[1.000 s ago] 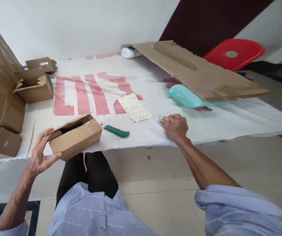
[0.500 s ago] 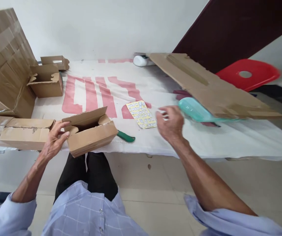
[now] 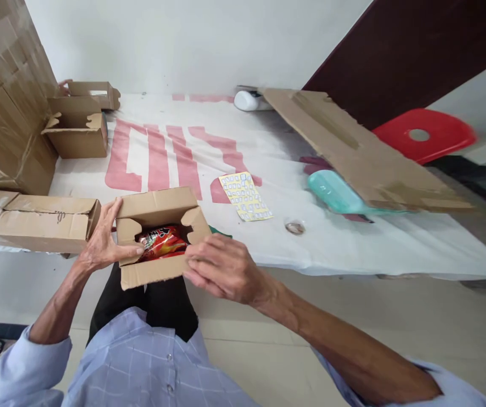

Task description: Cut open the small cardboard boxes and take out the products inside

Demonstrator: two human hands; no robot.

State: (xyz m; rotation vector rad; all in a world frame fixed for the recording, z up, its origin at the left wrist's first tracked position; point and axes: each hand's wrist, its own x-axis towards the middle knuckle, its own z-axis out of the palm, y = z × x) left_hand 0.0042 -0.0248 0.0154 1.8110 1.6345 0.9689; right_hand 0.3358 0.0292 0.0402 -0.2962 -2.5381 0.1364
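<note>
An open cardboard box (image 3: 158,206) is tilted toward me at the table's front edge, its flaps spread. Inside lies a shiny red packet (image 3: 164,243). My left hand (image 3: 102,240) grips the box's left side, its thumb over the side flap. At the right front corner of the box is my right hand (image 3: 226,268), fingers curled closed against the cardboard; whether anything small is between them is hidden. Behind that hand, the green item (image 3: 221,232) is mostly covered. A yellow sticker sheet (image 3: 246,196) lies to the right of the box.
Closed boxes (image 3: 43,223) line the front left. Open boxes (image 3: 79,141) stand behind, near fingers (image 3: 63,86) of another person. A small round clear item (image 3: 295,227), a teal container (image 3: 336,191), a cardboard sheet (image 3: 365,152) and a red stool (image 3: 427,135) are to the right.
The box has tipped toward me, revealing the red packet. My right hand has moved left to the box from beside the sticker sheet. A round clear item now shows on the table.
</note>
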